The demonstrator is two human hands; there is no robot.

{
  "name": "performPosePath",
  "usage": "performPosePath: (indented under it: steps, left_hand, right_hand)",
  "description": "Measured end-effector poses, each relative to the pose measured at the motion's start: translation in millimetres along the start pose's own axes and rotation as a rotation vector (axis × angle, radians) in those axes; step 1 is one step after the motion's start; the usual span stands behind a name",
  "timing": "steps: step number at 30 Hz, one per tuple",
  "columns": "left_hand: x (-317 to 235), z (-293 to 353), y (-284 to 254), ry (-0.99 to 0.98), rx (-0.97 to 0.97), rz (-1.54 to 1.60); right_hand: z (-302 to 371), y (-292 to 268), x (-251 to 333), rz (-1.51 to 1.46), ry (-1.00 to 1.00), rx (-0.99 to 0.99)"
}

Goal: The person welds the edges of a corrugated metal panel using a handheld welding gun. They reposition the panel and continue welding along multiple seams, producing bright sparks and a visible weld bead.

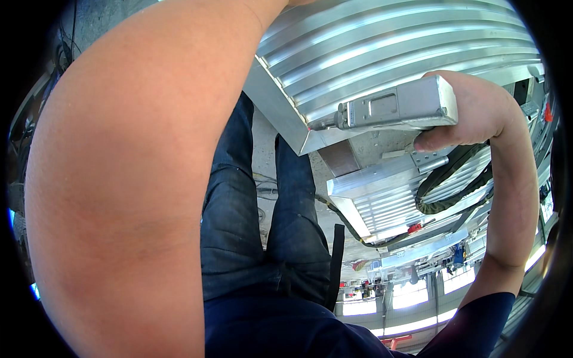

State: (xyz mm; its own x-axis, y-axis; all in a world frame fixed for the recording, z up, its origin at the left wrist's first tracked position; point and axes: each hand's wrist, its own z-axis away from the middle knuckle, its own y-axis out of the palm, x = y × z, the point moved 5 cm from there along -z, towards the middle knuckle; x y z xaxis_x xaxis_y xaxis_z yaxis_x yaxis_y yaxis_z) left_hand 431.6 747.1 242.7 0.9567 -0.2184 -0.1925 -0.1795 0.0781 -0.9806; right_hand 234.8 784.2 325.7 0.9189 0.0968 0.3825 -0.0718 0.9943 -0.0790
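My right hand (477, 110) is wrapped round a boxy silver handheld laser welding gun (412, 102). The gun's narrow nozzle points left, its tip at the near corner of a ribbed aluminium panel (382, 53). A small red spot shows on the panel's edge by the tip. Across the left side of the picture my left forearm (131, 155) reaches up to the top edge. Only a sliver of my left hand (300, 2) shows there, above the panel; its fingers are cut off from sight.
A second ribbed aluminium piece (382, 206) lies below the gun, with a thick black sleeved hose (427, 203) looped over it. A dark cable (352, 230) runs past my legs (239, 238). Thin wires lie on the grey floor (264, 161) between them.
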Motion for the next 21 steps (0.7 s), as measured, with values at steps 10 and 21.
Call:
performPosePath:
  steps: [10,21]
  left_hand:
    - [0,1,-3,-0.006,0.008,0.019]
    - [-19,6,-34,-0.101,0.233,0.072]
  right_hand:
    - [-6,2,-4,0.004,-0.126,0.001]
    - [-14,-1,-1,-0.031,-0.084,0.078]
